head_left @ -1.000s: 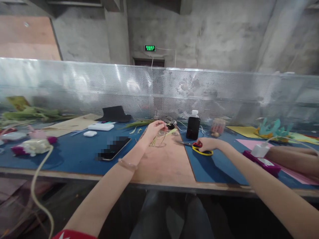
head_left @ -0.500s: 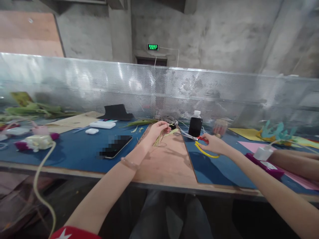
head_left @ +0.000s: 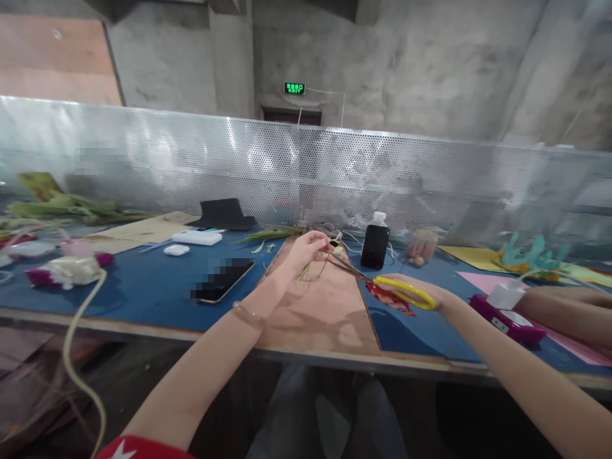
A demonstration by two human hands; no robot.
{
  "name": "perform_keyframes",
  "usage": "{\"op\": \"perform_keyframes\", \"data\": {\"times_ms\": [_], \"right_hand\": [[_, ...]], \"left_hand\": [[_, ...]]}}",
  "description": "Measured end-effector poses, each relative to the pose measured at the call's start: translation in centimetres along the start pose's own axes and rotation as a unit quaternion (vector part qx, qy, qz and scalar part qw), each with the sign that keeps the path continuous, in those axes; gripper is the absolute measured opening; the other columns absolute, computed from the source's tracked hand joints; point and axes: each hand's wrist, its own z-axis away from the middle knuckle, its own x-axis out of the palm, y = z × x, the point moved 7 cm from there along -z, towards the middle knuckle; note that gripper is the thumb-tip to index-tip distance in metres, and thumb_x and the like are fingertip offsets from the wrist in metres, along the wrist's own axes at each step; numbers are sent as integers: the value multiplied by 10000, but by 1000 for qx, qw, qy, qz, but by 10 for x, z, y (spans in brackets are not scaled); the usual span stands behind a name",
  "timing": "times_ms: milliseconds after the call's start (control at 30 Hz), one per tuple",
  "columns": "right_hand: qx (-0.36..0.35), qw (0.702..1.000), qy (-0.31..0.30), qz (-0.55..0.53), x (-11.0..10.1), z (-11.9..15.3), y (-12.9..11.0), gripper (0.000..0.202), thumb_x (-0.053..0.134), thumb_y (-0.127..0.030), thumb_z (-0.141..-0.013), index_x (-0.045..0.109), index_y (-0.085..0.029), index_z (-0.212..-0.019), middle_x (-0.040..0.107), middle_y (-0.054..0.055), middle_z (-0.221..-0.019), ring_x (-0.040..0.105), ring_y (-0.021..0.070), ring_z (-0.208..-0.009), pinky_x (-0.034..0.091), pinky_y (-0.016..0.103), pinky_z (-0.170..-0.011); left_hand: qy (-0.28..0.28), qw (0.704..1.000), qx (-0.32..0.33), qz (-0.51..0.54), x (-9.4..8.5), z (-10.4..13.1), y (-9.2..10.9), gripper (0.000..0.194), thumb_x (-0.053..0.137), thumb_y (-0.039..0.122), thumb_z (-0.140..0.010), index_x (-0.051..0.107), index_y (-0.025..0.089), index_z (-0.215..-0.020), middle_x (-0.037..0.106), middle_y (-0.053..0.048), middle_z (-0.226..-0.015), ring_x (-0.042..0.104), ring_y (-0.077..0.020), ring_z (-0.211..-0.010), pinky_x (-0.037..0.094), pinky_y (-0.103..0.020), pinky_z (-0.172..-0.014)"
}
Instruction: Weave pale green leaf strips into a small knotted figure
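My left hand (head_left: pixel 307 247) is closed in a pinch above the bare wooden strip of the table. Thin green plant strands (head_left: pixel 305 273) hang from its fingers; their upper ends are hidden by the hand. In my right hand (head_left: pixel 423 281) is a pair of scissors (head_left: pixel 404 291) with one yellow and one red handle. Its blades point left and reach close to my left fingertips. Whether the blades touch the strands I cannot tell.
A black phone (head_left: pixel 228 282) lies left of my left forearm. Another phone (head_left: pixel 375 246) leans upright against a bottle (head_left: pixel 380 218). A purple power strip (head_left: pixel 511 326) lies at right, near another person's arm (head_left: pixel 564 312). A perforated metal screen (head_left: pixel 191 166) stands behind.
My right hand has turned the scissors, bringing their handles closer together and the blades nearer my left fingertips. The left hand has stayed almost in place.
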Motion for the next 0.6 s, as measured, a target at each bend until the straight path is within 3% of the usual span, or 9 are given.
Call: {"op": "perform_keyframes", "data": {"times_ms": [333,600], "right_hand": [[18,997,53,45,-19,5,10,333,545,-477,-756,512,-161,-856,427,-45,-593,376,27,-407,325,130,-340],[2,998,59,-2,-16,-6,13,279,508,-442,-777,510,-177,-863,428,-40,-603,373,36,-421,290,128,-331]], "left_hand": [[7,999,-19,-41,-3,-3,-5,154,503,238,-851,542,109,-924,563,6,-733,474,-45,-472,401,-158,-401],[-13,997,-32,-65,0,-1,-9,151,505,241,-850,541,107,-909,553,14,-714,427,-26,-429,348,-136,-356]]}}
